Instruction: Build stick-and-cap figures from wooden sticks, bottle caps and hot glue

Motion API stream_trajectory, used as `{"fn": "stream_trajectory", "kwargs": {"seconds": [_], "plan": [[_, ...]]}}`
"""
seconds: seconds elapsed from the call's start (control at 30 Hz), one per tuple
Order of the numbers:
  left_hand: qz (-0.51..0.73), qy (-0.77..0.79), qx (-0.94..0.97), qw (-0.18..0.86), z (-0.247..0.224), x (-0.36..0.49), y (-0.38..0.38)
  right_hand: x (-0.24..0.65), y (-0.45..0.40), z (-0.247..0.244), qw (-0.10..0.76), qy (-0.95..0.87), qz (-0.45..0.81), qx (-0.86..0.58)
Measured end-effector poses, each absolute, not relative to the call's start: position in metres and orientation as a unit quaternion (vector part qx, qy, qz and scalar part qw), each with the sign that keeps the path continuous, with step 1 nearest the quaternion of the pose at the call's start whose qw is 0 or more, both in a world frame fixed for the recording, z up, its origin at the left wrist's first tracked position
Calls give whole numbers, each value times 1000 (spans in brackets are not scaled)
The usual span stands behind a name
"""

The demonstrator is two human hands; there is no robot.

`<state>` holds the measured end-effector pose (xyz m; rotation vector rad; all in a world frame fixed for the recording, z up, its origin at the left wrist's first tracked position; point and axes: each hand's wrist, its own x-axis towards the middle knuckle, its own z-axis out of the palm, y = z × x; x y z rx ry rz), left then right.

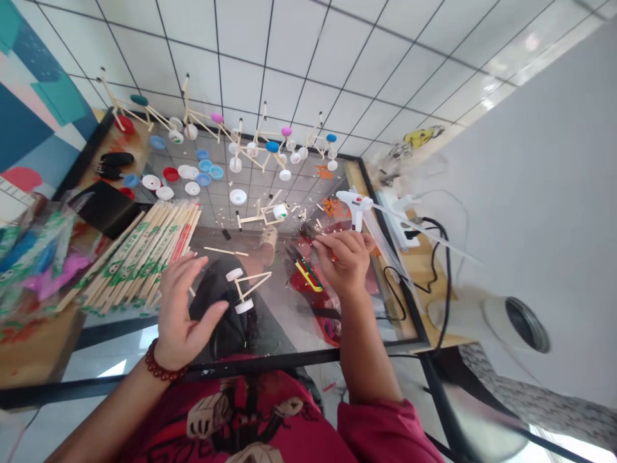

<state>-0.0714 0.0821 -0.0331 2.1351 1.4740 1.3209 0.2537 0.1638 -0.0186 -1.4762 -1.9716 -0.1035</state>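
Observation:
My left hand (186,308) is open over the near left of the glass table, fingers spread and nothing in it. Just right of it lies a triangular frame of thin wooden sticks (254,277) with two white bottle caps (234,274) as wheels. My right hand (344,257) is closed, thumb and fingers together at the table's right side. A small dark thing (306,230) shows by its fingertips, too unclear to name. Below that hand lies a yellow and green cutter-like tool (308,275). Beyond it, a white glue gun (355,204) stands near the right edge.
Bundles of wrapped chopsticks (144,257) lie at left. Several stick-and-cap models (263,145) line the back, with loose bottle caps (205,166) before them. Another stick model (260,215) sits among scraps mid-table. A power strip (402,225) with black cables is at right.

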Motion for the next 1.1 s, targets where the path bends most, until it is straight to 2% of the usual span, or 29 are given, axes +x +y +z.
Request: {"fn": "stream_trajectory", "kwargs": {"seconds": [0.23, 0.47, 0.67, 0.83, 0.93, 1.1], "plan": [[517, 562, 642, 66, -46, -75, 89, 244, 168, -30, 287, -793, -42, -536], [516, 583, 627, 35, -41, -79, 96, 236, 164, -28, 303, -821, -73, -479], [491, 521, 698, -25, -37, -77, 98, 228, 159, -28, 277, -842, -106, -451], [509, 470, 720, -42, -37, -77, 101, 234, 158, -20, 261, -818, -117, -499], [518, 459, 721, -33, -39, -77, 103, 245, 149, -10, 207, -812, -59, -543], [569, 490, 659, -45, -44, -80, 108, 245, 129, -8, 56, -794, 22, -605]]}}
